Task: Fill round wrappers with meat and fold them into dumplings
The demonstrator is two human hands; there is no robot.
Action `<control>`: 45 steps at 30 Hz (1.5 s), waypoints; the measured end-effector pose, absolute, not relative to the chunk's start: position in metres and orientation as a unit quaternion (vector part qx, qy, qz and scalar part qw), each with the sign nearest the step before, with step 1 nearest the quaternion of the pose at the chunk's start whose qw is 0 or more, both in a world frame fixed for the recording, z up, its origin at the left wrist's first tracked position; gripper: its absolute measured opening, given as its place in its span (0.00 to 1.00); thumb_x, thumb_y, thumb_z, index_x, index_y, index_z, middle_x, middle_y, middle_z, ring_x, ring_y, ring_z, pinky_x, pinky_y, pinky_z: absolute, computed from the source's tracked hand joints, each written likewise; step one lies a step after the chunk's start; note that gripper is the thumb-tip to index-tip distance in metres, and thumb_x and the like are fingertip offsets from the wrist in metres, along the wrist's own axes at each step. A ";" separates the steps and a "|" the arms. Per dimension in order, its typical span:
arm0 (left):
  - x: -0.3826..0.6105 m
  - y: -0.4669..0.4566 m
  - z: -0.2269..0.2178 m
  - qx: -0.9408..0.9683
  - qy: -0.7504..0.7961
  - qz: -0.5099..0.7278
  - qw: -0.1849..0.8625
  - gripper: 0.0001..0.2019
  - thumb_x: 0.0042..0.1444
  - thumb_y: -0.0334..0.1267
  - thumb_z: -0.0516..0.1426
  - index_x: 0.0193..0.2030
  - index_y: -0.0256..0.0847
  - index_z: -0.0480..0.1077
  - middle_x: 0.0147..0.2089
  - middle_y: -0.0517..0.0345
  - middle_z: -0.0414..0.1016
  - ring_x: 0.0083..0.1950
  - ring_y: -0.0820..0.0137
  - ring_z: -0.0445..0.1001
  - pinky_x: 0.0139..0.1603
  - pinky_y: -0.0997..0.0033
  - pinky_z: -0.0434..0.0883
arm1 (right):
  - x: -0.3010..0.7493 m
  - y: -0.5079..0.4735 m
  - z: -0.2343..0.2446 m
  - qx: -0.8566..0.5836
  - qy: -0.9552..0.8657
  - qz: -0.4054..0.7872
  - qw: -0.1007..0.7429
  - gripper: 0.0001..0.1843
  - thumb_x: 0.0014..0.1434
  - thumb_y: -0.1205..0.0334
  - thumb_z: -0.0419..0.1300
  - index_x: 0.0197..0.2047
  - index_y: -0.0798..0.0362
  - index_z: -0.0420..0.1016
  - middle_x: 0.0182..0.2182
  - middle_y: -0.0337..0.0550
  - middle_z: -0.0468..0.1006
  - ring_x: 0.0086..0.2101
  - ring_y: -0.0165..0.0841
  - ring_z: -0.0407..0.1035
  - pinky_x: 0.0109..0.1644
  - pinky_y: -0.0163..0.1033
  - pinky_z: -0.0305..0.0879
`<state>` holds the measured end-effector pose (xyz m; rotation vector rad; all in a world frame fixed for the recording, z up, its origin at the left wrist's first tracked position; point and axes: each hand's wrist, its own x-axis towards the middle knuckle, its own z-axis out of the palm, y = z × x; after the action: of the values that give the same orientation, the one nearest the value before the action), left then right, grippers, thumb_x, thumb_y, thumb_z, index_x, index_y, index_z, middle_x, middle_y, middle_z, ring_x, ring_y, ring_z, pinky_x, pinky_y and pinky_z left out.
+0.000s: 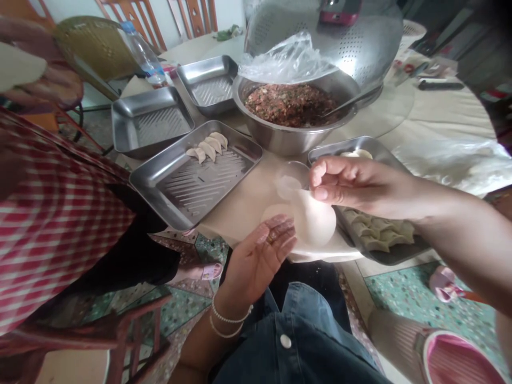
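Observation:
My right hand (352, 184) pinches the top edge of a round dumpling wrapper (316, 221) and holds it just above the table edge. My left hand (262, 256) lies palm up with fingers stretched out, its fingertips touching the wrapper's lower left edge. A small stack of wrappers (312, 250) rests on the table under the held one. Behind stands a steel bowl (288, 136) of minced filling (290, 104) with a utensil handle leaning in it. A steel tray (160, 184) to the left holds three folded dumplings (208, 146); a tray (394, 258) under my right wrist holds several more.
Another person in a red-striped shirt (52, 213) sits at the left, hand (44, 80) raised with a wrapper. Two empty steel trays (150, 120) and a water bottle (142, 53) stand behind. A large colander (360, 42) and plastic bag (286, 61) sit beyond the bowl.

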<state>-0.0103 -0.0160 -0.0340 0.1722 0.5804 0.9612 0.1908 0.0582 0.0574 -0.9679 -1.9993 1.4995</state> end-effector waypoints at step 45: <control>0.001 -0.006 -0.012 -0.054 0.330 0.473 0.815 0.22 0.68 0.35 0.45 0.38 0.40 0.81 0.44 0.54 0.83 0.45 0.70 0.81 0.55 0.72 0.74 | 0.218 0.181 0.064 -0.536 -0.762 0.005 0.364 0.18 0.62 0.53 0.51 0.26 0.54 0.70 0.21 0.40 0.68 0.26 0.30 0.61 0.36 0.38 0.57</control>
<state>0.0009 -0.0057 -0.0123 -0.1142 0.7040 1.0083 0.2182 0.1809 0.0644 -1.3780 -1.9595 0.0122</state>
